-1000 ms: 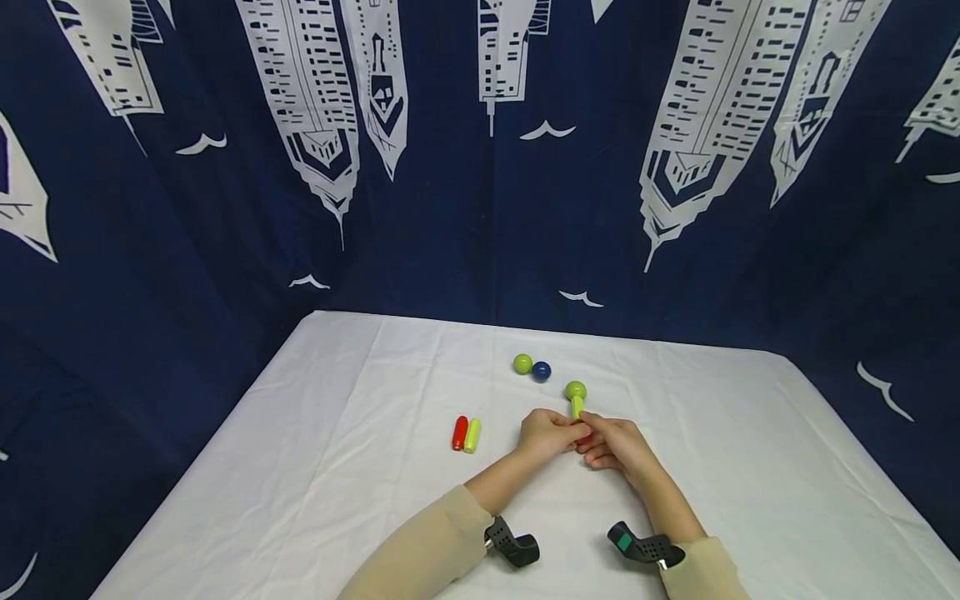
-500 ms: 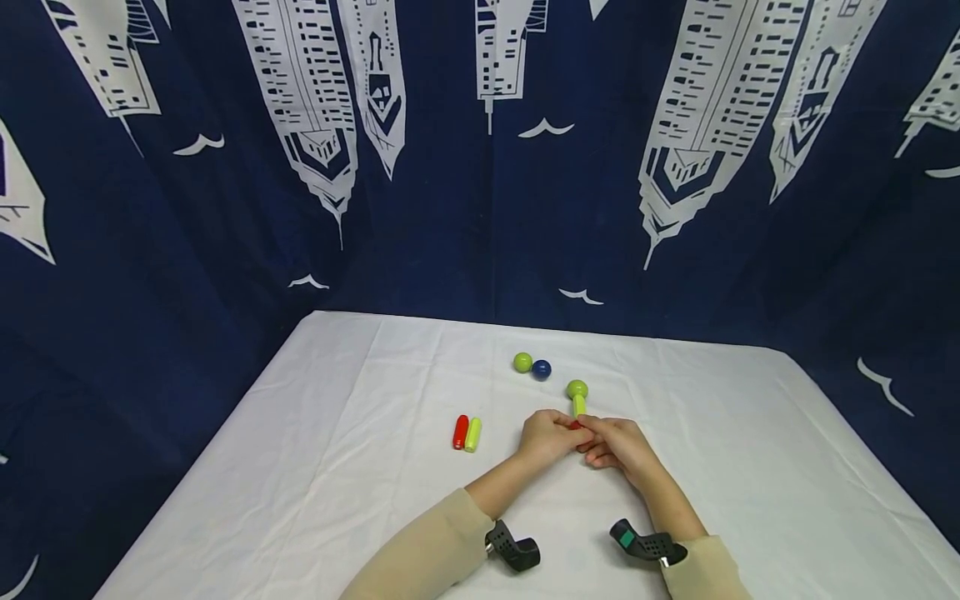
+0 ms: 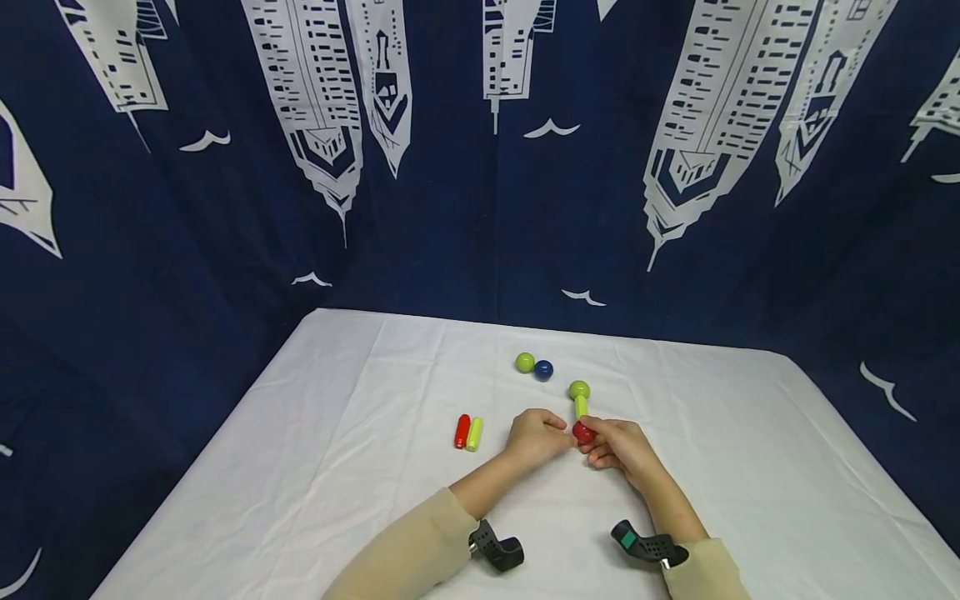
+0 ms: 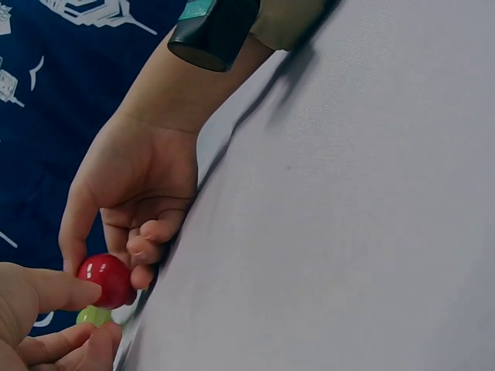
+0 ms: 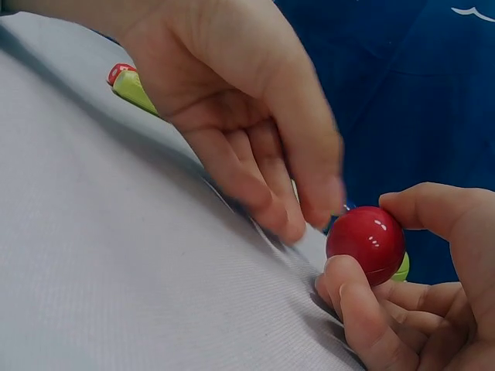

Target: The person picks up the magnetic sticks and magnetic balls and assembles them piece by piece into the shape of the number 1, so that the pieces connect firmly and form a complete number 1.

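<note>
My right hand [image 3: 621, 447] pinches a glossy red ball [image 3: 583, 432] between thumb and fingers, as the right wrist view also shows. From the ball a yellow-green stick [image 3: 581, 407] reaches away across the table, with a green ball [image 3: 579, 389] at its far end. These three pieces stand in one line. Just left of the red ball is my left hand [image 3: 536, 438], fingers loosely bent and nothing held. In the right wrist view a small gap separates the left fingertips [image 5: 292, 229] from the red ball [image 5: 366, 246].
A red stick [image 3: 462, 432] and a yellow-green stick [image 3: 474, 434] lie side by side left of my hands. Farther back, a green ball [image 3: 525, 362] sits beside a dark blue ball [image 3: 543, 370]. A white cloth [image 3: 300, 467] covers the table; a navy printed curtain [image 3: 450, 250] hangs behind.
My left hand has let go of the red ball and drawn back a little to the left, uncovering it. The right hand stays in place with its grip.
</note>
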Demonstrator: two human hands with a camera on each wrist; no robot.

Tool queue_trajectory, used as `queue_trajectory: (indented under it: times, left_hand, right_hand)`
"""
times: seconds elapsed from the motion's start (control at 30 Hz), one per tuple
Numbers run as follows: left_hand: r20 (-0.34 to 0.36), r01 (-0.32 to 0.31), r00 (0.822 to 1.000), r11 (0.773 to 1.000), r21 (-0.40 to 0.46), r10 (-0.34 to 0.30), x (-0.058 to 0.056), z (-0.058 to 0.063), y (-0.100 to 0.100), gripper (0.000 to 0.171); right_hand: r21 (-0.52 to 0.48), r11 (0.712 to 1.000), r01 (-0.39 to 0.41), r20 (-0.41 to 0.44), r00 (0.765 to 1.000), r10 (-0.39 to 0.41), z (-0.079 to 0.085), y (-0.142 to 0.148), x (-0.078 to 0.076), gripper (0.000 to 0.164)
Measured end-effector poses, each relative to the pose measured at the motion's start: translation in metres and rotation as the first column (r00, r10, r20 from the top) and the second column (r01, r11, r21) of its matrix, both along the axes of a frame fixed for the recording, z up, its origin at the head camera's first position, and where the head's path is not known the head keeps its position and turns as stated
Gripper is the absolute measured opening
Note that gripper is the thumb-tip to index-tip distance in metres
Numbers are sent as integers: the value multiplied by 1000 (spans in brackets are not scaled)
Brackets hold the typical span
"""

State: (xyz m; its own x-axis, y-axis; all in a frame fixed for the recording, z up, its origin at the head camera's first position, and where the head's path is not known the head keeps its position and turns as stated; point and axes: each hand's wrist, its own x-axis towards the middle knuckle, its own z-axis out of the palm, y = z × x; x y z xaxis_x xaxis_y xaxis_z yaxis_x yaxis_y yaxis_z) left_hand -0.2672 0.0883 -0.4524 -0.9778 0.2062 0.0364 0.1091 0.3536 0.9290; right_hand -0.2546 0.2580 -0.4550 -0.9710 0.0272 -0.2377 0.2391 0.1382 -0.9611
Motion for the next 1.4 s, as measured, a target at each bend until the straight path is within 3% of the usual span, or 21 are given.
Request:
queue_trajectory:
  times: [0.27, 0.63, 0.83, 1.03, 1.23, 1.4]
  left_hand:
    - [8, 35, 999, 999, -21, -35, 2, 11, -28, 15]
    - [-16, -14, 1000, 999, -50, 13, 2, 24, -77, 19]
    - [-84, -70, 995, 991, -113, 61, 3, 28, -96, 14]
    - [-130, -135, 985, 972, -191, 111, 5, 25, -110, 11]
    - [-133, -139, 985, 967, -214, 112, 7, 18, -113, 13]
    - [-198, -159, 974, 954, -255, 110, 10, 15, -111, 17]
  right_hand:
    - [29, 1000, 8, 11, 1000, -8, -2, -1, 1, 51]
    - [31, 1000, 6, 18, 1000, -7, -2, -3, -3, 50]
    - [27, 1000, 10, 17, 1000, -10, -2, -3, -2, 51]
    - [32, 999, 19, 16, 1000, -20, -2, -3, -1, 50]
    - [32, 999, 16, 16, 1000, -17, -3, -2, -1, 50]
    - [41, 999, 11, 3, 1000, -11, -3, -3, -1, 50]
